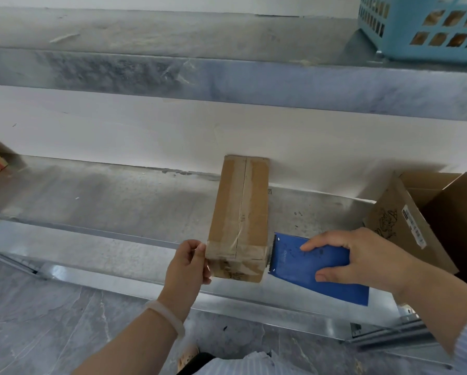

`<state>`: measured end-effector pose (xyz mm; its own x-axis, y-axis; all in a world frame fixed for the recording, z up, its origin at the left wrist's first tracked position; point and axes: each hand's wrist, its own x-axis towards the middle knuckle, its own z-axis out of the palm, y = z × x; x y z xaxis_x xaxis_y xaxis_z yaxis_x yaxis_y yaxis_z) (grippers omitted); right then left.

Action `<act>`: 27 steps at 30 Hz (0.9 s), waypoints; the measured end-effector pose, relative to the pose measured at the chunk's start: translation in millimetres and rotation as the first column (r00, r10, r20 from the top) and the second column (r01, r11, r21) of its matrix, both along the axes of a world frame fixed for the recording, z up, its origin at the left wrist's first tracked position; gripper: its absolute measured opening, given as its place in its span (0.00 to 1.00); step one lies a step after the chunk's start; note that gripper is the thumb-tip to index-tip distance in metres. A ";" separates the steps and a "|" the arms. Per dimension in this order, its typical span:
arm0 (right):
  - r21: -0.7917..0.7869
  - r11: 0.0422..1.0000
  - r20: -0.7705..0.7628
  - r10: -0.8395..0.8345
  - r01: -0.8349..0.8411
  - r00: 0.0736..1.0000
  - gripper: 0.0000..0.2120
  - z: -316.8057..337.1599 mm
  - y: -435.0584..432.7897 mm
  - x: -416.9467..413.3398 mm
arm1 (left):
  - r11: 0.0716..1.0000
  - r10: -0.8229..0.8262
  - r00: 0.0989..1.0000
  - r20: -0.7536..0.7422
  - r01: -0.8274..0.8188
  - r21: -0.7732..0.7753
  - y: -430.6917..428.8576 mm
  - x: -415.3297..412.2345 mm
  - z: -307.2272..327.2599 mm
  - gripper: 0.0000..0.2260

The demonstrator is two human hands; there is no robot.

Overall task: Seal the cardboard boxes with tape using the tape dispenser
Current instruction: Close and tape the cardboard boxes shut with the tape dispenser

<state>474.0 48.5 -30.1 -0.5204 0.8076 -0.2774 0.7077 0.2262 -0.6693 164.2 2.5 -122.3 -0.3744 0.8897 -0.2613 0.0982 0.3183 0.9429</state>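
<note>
Narrow box [239, 217] on the metal shelf [118, 196]; left hand [190, 262] pinches its near-left corner; right hand [362, 257] grips blue tape dispenser [316, 269] at box's right; risk: skewed pull wrinkles tape.

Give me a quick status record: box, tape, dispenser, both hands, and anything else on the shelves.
box: narrow cardboard box, flaps closed, lying on the metal shelf
tape: tape runs along the top seam, plus a strip across the near end
dispenser: blue tape dispenser, toothed edge at the box's near right corner
left hand: holds the box's near left corner
right hand: grips the dispenser
nearby: open cardboard box to the right; blue basket on the upper shelf
</note>
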 end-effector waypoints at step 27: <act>-0.053 0.992 -0.104 -0.117 0.112 0.988 0.25 4.6 -16.5 14.4 | 0.503 -0.385 -0.165 -0.908 0.788 -0.356 55.6 32.5 36.9 0.25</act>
